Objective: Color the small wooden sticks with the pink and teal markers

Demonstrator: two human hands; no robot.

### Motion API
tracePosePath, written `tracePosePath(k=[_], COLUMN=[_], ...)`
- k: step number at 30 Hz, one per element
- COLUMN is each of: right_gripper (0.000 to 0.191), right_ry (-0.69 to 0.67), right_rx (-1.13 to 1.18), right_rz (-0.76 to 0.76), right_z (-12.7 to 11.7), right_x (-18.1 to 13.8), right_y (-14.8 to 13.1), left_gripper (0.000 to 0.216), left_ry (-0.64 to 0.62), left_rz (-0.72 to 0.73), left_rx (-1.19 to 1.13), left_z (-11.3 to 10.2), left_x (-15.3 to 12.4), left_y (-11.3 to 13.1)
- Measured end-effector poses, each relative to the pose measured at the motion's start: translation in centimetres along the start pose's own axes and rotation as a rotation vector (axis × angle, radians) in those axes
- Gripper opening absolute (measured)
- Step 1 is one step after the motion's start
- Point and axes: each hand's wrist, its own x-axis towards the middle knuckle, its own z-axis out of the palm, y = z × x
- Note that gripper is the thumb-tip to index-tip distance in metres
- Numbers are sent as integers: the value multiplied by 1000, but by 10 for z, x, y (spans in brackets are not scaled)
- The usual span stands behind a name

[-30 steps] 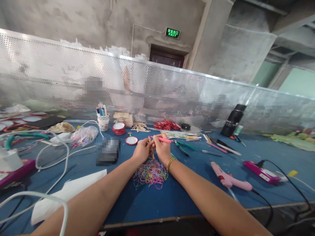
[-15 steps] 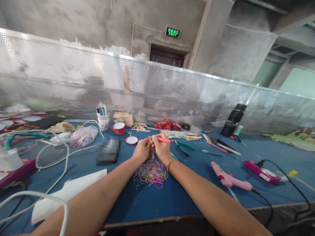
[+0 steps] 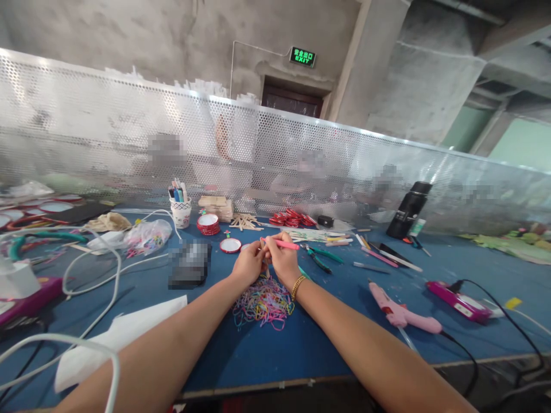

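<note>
Both my hands meet over the middle of the blue table point(image 3: 327, 344). My left hand point(image 3: 247, 265) is closed on wooden craft sticks point(image 3: 264, 259) that stand roughly upright between the hands. My right hand point(image 3: 282, 259) is closed too, pinching a pink pen-like stick point(image 3: 287, 245) that points to the right. A gold bracelet point(image 3: 297, 285) sits on my right wrist. Directly below the hands lies a loose heap of coloured rubber bands point(image 3: 262, 303).
A pink glue gun point(image 3: 400, 312) lies right of my arm, pliers with green handles point(image 3: 321, 256) beyond it. A paper cup of pens point(image 3: 181, 209), red-rimmed lids point(image 3: 208, 223), white cables point(image 3: 99, 287), white paper point(image 3: 123, 335) and a black bottle point(image 3: 407, 211) surround them. People sit behind the perforated screen point(image 3: 275, 155).
</note>
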Motion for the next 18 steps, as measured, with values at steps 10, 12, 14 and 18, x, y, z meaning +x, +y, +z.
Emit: tracePosePath(k=[10,12,14,18], right_gripper=[28,28,29,30], right_ry=[4,7,8,4], right_rx=[-11,-7,1,13], right_rz=[-12,-18,-25,-29], right_z=[0,0,0,0], right_x=[1,0,0,0], right_y=[0,-1,-1,-1], left_gripper=[28,28,27,27], left_ry=[-5,-2,4,8], left_rz=[5,7,6,4], left_rx=[19,22,25,27], left_z=[0,0,0,0], left_x=[1,0,0,-1], left_y=[0,0,0,1])
